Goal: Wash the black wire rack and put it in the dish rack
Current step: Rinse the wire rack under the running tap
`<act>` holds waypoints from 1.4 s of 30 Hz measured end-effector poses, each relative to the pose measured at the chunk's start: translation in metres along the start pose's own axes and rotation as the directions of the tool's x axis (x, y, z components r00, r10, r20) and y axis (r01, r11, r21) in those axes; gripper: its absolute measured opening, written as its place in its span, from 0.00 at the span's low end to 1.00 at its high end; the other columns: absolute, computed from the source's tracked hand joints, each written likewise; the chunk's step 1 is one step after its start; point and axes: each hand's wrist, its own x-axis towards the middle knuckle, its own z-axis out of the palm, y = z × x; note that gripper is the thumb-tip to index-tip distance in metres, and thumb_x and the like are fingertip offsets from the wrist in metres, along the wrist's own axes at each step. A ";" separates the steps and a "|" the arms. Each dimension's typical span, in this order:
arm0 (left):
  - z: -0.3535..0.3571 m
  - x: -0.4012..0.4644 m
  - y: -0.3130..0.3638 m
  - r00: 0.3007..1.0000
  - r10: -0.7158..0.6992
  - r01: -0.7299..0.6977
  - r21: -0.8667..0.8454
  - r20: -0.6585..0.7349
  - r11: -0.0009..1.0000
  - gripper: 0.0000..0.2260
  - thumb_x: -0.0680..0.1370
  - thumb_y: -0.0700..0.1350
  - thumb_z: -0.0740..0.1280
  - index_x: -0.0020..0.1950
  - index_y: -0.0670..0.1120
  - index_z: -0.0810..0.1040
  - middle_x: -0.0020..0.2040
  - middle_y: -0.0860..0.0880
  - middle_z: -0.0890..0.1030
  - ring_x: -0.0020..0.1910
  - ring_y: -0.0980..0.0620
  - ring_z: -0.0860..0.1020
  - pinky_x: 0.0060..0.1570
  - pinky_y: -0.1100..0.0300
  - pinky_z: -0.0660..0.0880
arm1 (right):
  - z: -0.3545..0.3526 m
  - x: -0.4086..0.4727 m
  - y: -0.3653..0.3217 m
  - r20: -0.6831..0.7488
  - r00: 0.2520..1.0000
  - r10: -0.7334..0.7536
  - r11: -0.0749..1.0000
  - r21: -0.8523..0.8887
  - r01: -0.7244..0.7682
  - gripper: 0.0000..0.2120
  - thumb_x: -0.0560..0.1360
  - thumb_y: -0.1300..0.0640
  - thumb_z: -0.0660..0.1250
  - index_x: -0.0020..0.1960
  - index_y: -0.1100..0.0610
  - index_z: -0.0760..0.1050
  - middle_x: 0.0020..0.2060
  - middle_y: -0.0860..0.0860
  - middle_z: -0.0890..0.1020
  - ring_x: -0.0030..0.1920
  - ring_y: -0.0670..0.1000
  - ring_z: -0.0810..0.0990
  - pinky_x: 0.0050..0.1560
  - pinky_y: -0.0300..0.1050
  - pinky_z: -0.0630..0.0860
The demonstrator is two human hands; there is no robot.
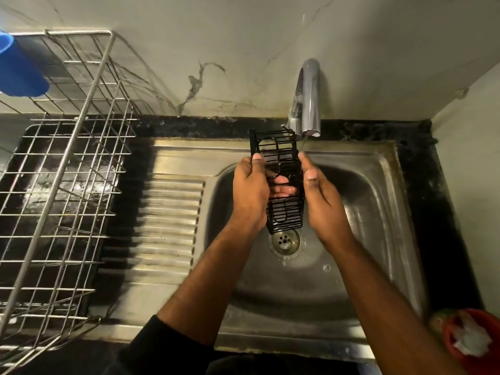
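Note:
A narrow black wire rack (278,155) is held lengthwise above the steel sink basin (357,201), its far end just under the tap spout (308,104). My left hand (250,190) grips its left side, thumb on top and fingers curled underneath, showing through the wires. My right hand (322,196) lies along its right side, thumb and fingers against the frame. The silver wire dish rack (62,185) stands on the counter at the left.
A blue plastic cup (19,69) sits at the dish rack's far left corner. The sink's ribbed drainboard (167,220) lies between rack and basin. The drain (286,240) is below the black rack. A red bowl (470,339) with white contents sits at the lower right.

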 end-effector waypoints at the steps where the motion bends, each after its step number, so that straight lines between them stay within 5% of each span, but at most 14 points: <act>1: 0.000 -0.001 -0.001 1.000 0.003 -0.003 -0.004 0.006 1.000 0.09 0.87 0.49 0.56 0.51 0.47 0.71 0.27 0.50 0.80 0.25 0.47 0.80 0.30 0.54 0.81 | 0.001 -0.002 -0.003 0.013 0.998 -0.059 0.998 0.001 0.059 0.22 0.84 0.48 0.51 0.76 0.53 0.65 0.75 0.45 0.68 0.75 0.41 0.64 0.75 0.43 0.61; 6: 0.002 -0.004 0.009 1.000 -0.026 0.025 -0.048 -0.014 0.999 0.08 0.87 0.49 0.56 0.50 0.50 0.71 0.29 0.48 0.81 0.26 0.47 0.81 0.30 0.56 0.81 | -0.003 0.003 0.012 0.103 0.980 -0.170 0.979 -0.100 0.180 0.22 0.85 0.51 0.49 0.78 0.54 0.61 0.77 0.48 0.65 0.77 0.45 0.62 0.77 0.50 0.61; 11: -0.008 -0.003 0.021 0.999 -0.040 0.039 -0.056 -0.012 0.998 0.06 0.87 0.49 0.57 0.53 0.49 0.70 0.28 0.47 0.82 0.25 0.47 0.81 0.26 0.58 0.80 | -0.011 0.012 0.012 -0.049 0.991 -0.121 0.992 -0.046 0.118 0.17 0.85 0.50 0.54 0.64 0.52 0.78 0.58 0.44 0.83 0.62 0.45 0.80 0.64 0.51 0.77; 15: -0.013 -0.007 0.019 0.998 -0.064 0.065 -0.037 0.029 0.997 0.04 0.86 0.47 0.60 0.54 0.49 0.70 0.27 0.46 0.81 0.22 0.47 0.80 0.26 0.56 0.80 | -0.011 0.037 -0.003 -0.065 0.955 -0.291 0.945 -0.177 0.275 0.06 0.80 0.55 0.66 0.53 0.54 0.81 0.48 0.46 0.83 0.51 0.47 0.82 0.56 0.48 0.79; 19: -0.016 -0.006 0.014 0.998 -0.065 0.067 -0.111 0.018 0.992 0.06 0.85 0.46 0.62 0.54 0.44 0.71 0.31 0.43 0.81 0.17 0.51 0.72 0.24 0.54 0.80 | -0.014 0.045 0.004 0.015 0.924 -0.383 0.905 -0.192 0.379 0.02 0.79 0.59 0.68 0.49 0.57 0.80 0.44 0.48 0.79 0.48 0.49 0.79 0.52 0.43 0.76; 23: -0.027 0.008 0.011 0.996 -0.068 0.055 -0.207 -0.052 0.977 0.04 0.83 0.43 0.65 0.54 0.45 0.71 0.34 0.44 0.78 0.15 0.56 0.66 0.26 0.55 0.74 | -0.009 0.037 0.027 -0.048 0.969 -0.242 0.967 -0.087 0.238 0.03 0.78 0.63 0.68 0.50 0.56 0.78 0.44 0.49 0.83 0.47 0.47 0.81 0.52 0.42 0.77; 26: -0.045 0.021 0.015 0.998 -0.065 0.057 -0.234 -0.026 0.971 0.02 0.83 0.43 0.63 0.53 0.46 0.71 0.32 0.46 0.77 0.15 0.58 0.61 0.30 0.55 0.79 | -0.016 0.042 0.045 0.006 0.996 -0.091 0.904 -0.419 0.085 0.06 0.78 0.60 0.67 0.46 0.50 0.77 0.41 0.43 0.81 0.45 0.43 0.80 0.45 0.38 0.74; 28: -0.059 0.023 0.017 0.996 -0.086 0.086 -0.232 0.009 0.969 0.07 0.85 0.47 0.58 0.49 0.48 0.72 0.27 0.51 0.76 0.14 0.59 0.60 0.29 0.60 0.80 | -0.021 0.043 0.046 0.028 0.999 -0.044 0.828 -0.558 0.052 0.06 0.79 0.59 0.66 0.48 0.49 0.77 0.46 0.46 0.79 0.48 0.48 0.80 0.48 0.42 0.76; 30: -0.072 0.023 0.017 0.994 -0.111 0.113 -0.243 0.024 0.963 0.12 0.86 0.50 0.55 0.46 0.51 0.72 0.25 0.55 0.73 0.13 0.58 0.60 0.29 0.65 0.78 | -0.017 0.038 0.034 0.031 0.999 -0.045 0.851 -0.522 0.055 0.10 0.81 0.53 0.63 0.61 0.50 0.77 0.59 0.49 0.78 0.60 0.50 0.77 0.58 0.45 0.75; 33: -0.079 0.019 0.005 0.985 -0.158 0.170 -0.298 0.064 0.939 0.14 0.86 0.52 0.54 0.45 0.51 0.73 0.24 0.55 0.71 0.12 0.58 0.60 0.26 0.68 0.75 | 0.009 0.028 0.002 0.227 0.973 0.047 0.877 -0.476 0.069 0.29 0.82 0.39 0.48 0.80 0.48 0.53 0.80 0.48 0.55 0.78 0.50 0.53 0.76 0.50 0.53; 35: -0.076 0.015 -0.007 0.978 -0.174 0.202 -0.332 0.112 0.922 0.15 0.86 0.53 0.53 0.45 0.51 0.73 0.24 0.54 0.71 0.11 0.59 0.62 0.24 0.67 0.75 | 0.029 0.019 -0.015 0.373 0.927 -0.035 0.798 -0.548 0.251 0.33 0.80 0.35 0.39 0.81 0.47 0.41 0.80 0.45 0.40 0.79 0.47 0.38 0.78 0.50 0.40; 38: -0.075 0.012 -0.021 0.979 -0.164 0.196 -0.328 0.121 0.924 0.16 0.86 0.54 0.53 0.44 0.50 0.73 0.24 0.54 0.71 0.11 0.59 0.62 0.24 0.68 0.74 | 0.034 0.018 -0.024 0.431 0.879 -0.201 0.763 -0.494 0.417 0.30 0.82 0.39 0.39 0.81 0.47 0.40 0.79 0.41 0.39 0.78 0.41 0.37 0.78 0.47 0.38; 40: -0.082 0.010 -0.024 0.981 -0.137 0.180 -0.383 0.137 0.906 0.16 0.86 0.54 0.53 0.44 0.50 0.72 0.24 0.54 0.70 0.11 0.59 0.62 0.23 0.67 0.73 | 0.020 0.028 -0.002 0.411 0.889 -0.201 0.765 -0.501 0.405 0.27 0.84 0.42 0.43 0.81 0.45 0.41 0.79 0.40 0.41 0.78 0.40 0.39 0.79 0.49 0.40; 42: -0.091 0.010 -0.020 0.984 -0.097 0.154 -0.452 0.147 0.879 0.17 0.86 0.54 0.53 0.42 0.50 0.71 0.24 0.53 0.69 0.11 0.59 0.61 0.22 0.65 0.72 | -0.006 0.042 0.030 0.286 0.957 -0.055 0.838 -0.508 0.200 0.27 0.84 0.42 0.46 0.80 0.43 0.43 0.80 0.42 0.44 0.78 0.43 0.39 0.79 0.57 0.41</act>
